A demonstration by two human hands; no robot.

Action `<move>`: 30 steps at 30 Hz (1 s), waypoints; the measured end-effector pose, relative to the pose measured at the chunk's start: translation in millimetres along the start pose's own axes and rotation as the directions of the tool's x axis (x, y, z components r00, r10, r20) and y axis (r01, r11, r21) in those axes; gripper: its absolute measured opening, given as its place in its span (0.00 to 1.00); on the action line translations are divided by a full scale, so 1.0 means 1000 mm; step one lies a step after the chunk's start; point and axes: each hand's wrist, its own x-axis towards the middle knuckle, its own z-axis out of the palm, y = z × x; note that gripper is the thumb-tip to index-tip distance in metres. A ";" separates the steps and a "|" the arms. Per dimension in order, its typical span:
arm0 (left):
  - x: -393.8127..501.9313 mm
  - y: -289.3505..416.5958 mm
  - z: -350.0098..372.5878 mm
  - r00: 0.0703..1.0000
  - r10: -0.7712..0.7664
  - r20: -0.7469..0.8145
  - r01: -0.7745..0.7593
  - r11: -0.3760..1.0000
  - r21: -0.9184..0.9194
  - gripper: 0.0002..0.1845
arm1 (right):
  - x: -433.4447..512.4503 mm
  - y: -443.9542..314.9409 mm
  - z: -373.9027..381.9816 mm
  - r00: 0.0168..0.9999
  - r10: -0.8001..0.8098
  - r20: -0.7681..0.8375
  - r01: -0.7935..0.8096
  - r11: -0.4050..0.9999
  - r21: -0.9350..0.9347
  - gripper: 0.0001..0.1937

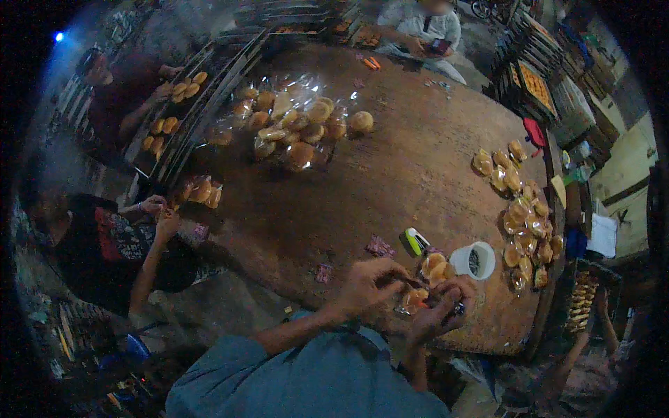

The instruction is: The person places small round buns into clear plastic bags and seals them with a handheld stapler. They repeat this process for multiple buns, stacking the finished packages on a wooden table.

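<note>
Both my hands are over the near edge of a wooden table (pixel 334 198). My right hand (pixel 444 305) is closed around a small dark object, perhaps a stapler, with an orange-red part showing near the fingers. My left hand (pixel 379 282) pinches near the top of a clear bag of buns (pixel 415 300); its exact grip is blurred. Another bag of buns (pixel 436 266) lies just beyond. A white plastic tub (pixel 473 260), holding small dark bits, lies tipped beside it. Behind my hands are a green and white stapler (pixel 414 241) and a pile of printed labels (pixel 379 246).
Bagged buns (pixel 522 219) line the table's right side; a larger heap (pixel 298 123) lies at the far left. Co-workers sit or stand at the left, far side and right. Stacked trays (pixel 533 86) stand behind right. An orange tool (pixel 372 63) lies far off.
</note>
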 end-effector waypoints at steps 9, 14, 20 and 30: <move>-0.017 -0.030 -0.031 0.981 0.178 0.078 -0.175 0.983 -0.047 0.13 | -0.054 0.016 0.032 0.964 0.259 0.061 -0.220 0.905 -0.365 0.12; -0.017 -0.053 -0.064 0.973 0.029 0.228 -0.013 0.997 -0.070 0.14 | -0.082 0.012 0.044 0.932 0.342 0.118 -0.240 0.829 -0.505 0.15; 0.019 -0.100 -0.134 0.856 -0.234 0.462 0.413 0.846 -0.338 0.13 | -0.082 0.025 0.068 0.878 0.240 0.414 0.017 0.850 -0.527 0.19; 0.061 -0.121 -0.109 0.973 0.047 0.227 -0.058 0.997 0.044 0.24 | -0.040 0.081 -0.045 0.884 0.464 -0.064 -0.406 0.691 -0.598 0.29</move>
